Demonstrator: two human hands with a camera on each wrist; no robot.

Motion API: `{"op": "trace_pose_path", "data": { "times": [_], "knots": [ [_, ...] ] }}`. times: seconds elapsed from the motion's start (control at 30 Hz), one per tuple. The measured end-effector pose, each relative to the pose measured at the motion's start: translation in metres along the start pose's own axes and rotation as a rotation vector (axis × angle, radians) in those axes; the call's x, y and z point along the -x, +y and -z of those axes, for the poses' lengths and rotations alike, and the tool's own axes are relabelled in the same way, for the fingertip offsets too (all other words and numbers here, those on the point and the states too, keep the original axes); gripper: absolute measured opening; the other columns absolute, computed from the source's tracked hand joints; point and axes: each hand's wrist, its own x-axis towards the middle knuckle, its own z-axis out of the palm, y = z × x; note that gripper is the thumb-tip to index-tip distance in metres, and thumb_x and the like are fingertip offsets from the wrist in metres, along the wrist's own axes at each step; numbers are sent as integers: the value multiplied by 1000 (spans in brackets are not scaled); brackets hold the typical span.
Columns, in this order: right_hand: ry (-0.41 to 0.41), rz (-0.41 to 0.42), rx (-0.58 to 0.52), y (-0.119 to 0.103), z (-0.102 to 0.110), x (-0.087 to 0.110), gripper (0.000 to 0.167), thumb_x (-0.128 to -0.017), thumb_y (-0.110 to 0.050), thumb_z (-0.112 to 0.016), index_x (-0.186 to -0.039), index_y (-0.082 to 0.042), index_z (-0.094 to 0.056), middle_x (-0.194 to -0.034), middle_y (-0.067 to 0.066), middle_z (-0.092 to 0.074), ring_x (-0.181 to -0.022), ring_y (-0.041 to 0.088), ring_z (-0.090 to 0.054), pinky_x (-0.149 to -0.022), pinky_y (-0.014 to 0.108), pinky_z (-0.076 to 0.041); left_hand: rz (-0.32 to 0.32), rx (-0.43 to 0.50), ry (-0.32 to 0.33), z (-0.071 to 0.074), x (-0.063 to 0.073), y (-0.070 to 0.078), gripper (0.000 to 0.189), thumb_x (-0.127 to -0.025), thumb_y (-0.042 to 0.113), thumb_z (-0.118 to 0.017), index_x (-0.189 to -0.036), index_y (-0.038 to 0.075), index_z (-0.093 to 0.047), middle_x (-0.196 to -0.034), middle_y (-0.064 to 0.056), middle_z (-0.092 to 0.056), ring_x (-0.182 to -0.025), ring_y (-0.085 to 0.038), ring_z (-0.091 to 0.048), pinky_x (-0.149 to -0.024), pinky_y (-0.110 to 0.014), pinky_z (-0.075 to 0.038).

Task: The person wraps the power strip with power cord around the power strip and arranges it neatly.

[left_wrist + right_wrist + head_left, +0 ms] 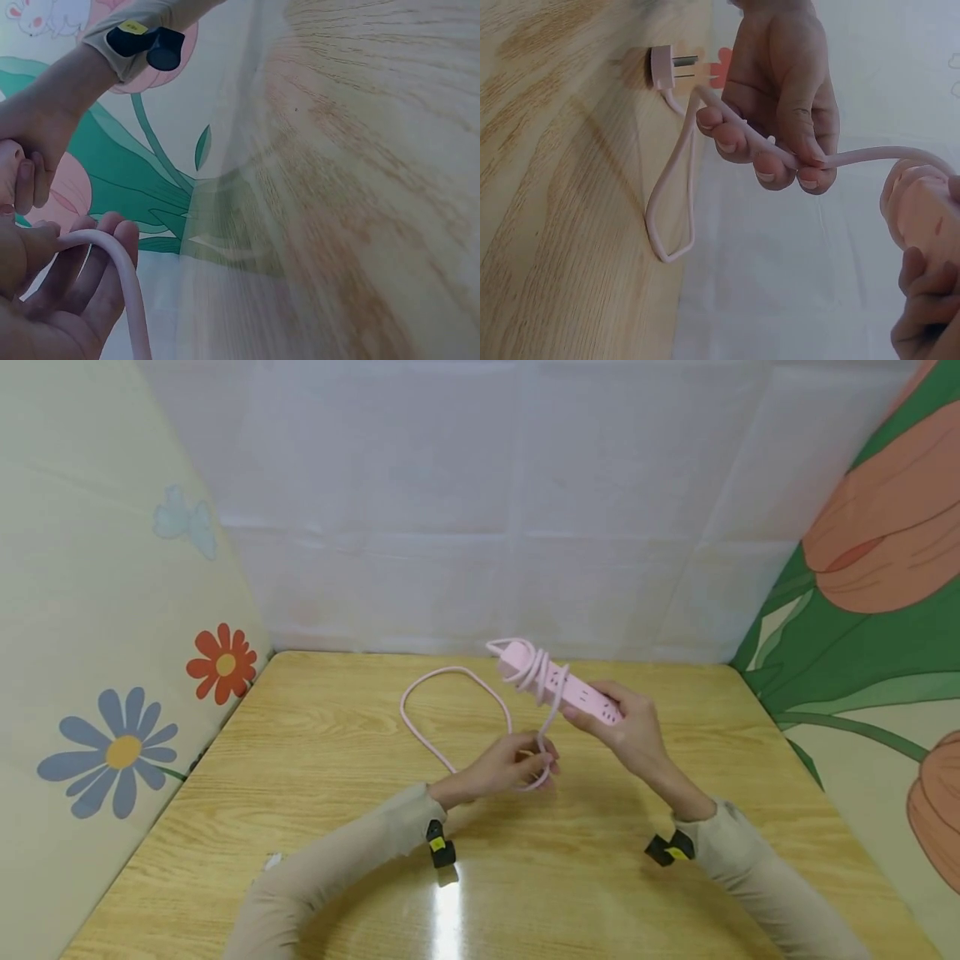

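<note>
A pink power strip is held above the table in my right hand, which grips its near end. Several turns of its pink cord wrap around the far end. My left hand pinches the cord between thumb and fingers, a short way left of the strip. From there a loose loop of cord runs out to the left. In the right wrist view the plug, with its metal prongs, is near the tabletop beyond the left hand.
The wooden table has a white cloth backdrop behind it. Flower-patterned panels stand on both sides. A small whitish scrap lies beside the left forearm. Both wrists wear black cameras.
</note>
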Motion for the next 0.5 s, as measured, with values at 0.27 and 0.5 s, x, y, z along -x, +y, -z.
{"op": "trace_pose_path", "data": {
  "times": [0.27, 0.5],
  "knots": [
    [-83, -33, -73, -4, 2, -1, 32, -84, -9, -76, -113, 3, -68, -94, 16, -68, -65, 17, -55, -53, 25, -46, -46, -45, 27, 4, -1, -2, 15, -100, -5, -52, -110, -15, -57, -99, -30, -65, -89, -52, -64, -78, -49, -58],
    [-263, -156, -165, -6, 7, -2, 41, -90, -12, -70, -125, 5, -58, -104, 18, -61, -79, 23, -56, -60, 29, -51, -39, -3, 43, 10, 0, -5, 17, -102, -3, -50, -112, -14, -57, -102, -30, -64, -89, -48, -66, -77, -50, -58]
  ]
}}
